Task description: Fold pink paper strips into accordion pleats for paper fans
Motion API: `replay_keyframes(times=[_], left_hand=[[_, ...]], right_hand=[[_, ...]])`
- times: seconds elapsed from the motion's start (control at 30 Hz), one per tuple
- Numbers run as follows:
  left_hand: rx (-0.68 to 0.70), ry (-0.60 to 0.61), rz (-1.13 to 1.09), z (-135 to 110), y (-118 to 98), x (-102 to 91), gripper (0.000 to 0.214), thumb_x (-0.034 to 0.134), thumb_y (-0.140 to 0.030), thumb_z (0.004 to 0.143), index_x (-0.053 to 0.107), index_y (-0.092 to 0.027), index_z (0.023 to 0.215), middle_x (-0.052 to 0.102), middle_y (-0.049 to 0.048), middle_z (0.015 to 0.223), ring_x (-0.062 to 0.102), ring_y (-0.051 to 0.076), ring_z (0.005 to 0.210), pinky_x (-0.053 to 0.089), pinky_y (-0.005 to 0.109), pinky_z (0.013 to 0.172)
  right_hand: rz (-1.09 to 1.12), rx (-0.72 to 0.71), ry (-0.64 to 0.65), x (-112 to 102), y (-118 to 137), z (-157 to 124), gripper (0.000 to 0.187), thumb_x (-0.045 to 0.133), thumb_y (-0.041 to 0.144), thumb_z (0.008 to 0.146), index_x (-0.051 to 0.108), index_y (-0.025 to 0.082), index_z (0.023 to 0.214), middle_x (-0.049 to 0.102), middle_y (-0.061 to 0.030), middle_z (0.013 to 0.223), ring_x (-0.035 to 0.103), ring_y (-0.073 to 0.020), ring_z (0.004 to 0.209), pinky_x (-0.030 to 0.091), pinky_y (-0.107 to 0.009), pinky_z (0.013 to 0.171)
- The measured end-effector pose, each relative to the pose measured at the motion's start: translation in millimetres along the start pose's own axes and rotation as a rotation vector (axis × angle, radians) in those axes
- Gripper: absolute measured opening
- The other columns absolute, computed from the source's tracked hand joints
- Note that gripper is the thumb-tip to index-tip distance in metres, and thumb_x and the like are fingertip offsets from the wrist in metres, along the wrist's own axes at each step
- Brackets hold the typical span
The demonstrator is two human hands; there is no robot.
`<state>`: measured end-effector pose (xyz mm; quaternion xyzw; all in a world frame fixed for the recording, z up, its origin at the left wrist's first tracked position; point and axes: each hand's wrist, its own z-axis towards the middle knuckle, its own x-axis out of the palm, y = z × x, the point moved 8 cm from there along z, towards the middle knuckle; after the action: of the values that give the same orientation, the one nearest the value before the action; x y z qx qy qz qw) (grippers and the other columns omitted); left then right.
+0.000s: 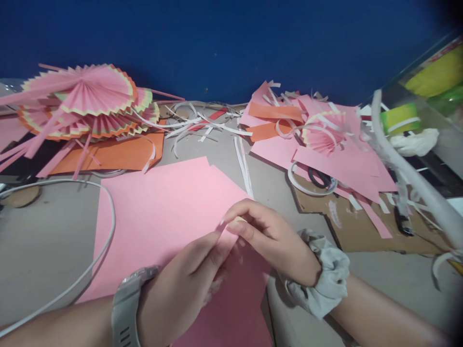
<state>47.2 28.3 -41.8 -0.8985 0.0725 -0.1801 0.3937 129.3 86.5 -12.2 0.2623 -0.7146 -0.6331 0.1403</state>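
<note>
Two-handed grip (184, 270) (269, 233) on one pink paper piece (226, 237).

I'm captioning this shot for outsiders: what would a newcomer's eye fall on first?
Probably the pleated pink fans, edged in orange and pale yellow, piled at the back left. Next, at the centre, the left hand and right hand hold a small piece of pink paper above large pink sheets. Behind it all, a deep blue backdrop fills the top.

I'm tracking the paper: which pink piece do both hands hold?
The narrow piece in the left hand and right hand; the large sheet lies beneath, other pink papers farther off.
</note>
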Motion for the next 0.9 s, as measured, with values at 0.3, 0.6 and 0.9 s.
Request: replay_keyframes(times=[0.3, 0.6, 0.9], left_hand=[[0.007, 0.013, 0.017, -1, 5, -0.2, 0.032, 0.039, -0.049, 0.087, 0.047, -0.02, 0.076, 0.027, -0.0064, 0.057, 0.023, 0.006, 0.048, 0.017, 0.018, 0.041], [0.153, -0.082, 0.202, -3, -6, -5.5, 0.033, 0.033, -0.044, 0.09, 0.044, -0.02, 0.07, 0.033, -0.005, 0.057, 0.028, 0.008, 0.051, 0.026, 0.018, 0.045], [0.247, -0.181, 0.284, -7, -13, -8.6, 0.027, 0.038, -0.038, 0.089, 0.049, -0.02, 0.073, 0.045, -0.0033, 0.057, 0.041, 0.011, 0.053, 0.035, 0.021, 0.053]], right_hand=[[-0.013, 0.038, 0.0, 0, -6, -1, 0.017, 0.044, 0.033, 0.089, 0.047, 0.019, 0.08, 0.05, 0.0045, 0.062, 0.051, -0.008, 0.054, 0.04, -0.022, 0.055], [-0.302, -0.054, -0.185, -8, 5, -4, 0.015, 0.045, 0.031, 0.089, 0.048, 0.021, 0.078, 0.055, 0.0031, 0.067, 0.051, -0.0098, 0.06, 0.038, -0.022, 0.059], [-0.232, 0.021, -0.296, -10, 0, -11, 0.013, 0.049, 0.032, 0.086, 0.042, 0.023, 0.079, 0.045, 0.0067, 0.057, 0.044, -0.008, 0.048, 0.035, -0.02, 0.046]])
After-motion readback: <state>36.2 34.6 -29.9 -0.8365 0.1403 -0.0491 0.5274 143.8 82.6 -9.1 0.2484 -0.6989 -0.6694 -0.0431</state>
